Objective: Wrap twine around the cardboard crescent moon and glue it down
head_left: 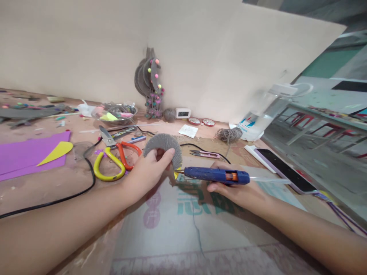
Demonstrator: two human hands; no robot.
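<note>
Grey yarn-wrapped arc (pixel 163 141): one, centre of the head view, yellow piece (pixel 176 175) at its near right end.
Your left hand (pixel 156 163): thumb and fingers pinching the arc.
Your right hand (pixel 237 191): fingers closed round a blue glue gun (pixel 205 174), nozzle at the yellow piece; contact cannot be told.
Scissors (pixel 107 138): one pair, left of the arc.
Pink snips (pixel 207 154): one, far side of the glue gun.

Soft, even light; a faint shadow lies beneath the right grip (pixel 233 190). Beyond it to the right, wide-angle stretch slants the water bottle (pixel 254 124), and the red stools (pixel 329 131) look dim and smeared.
</note>
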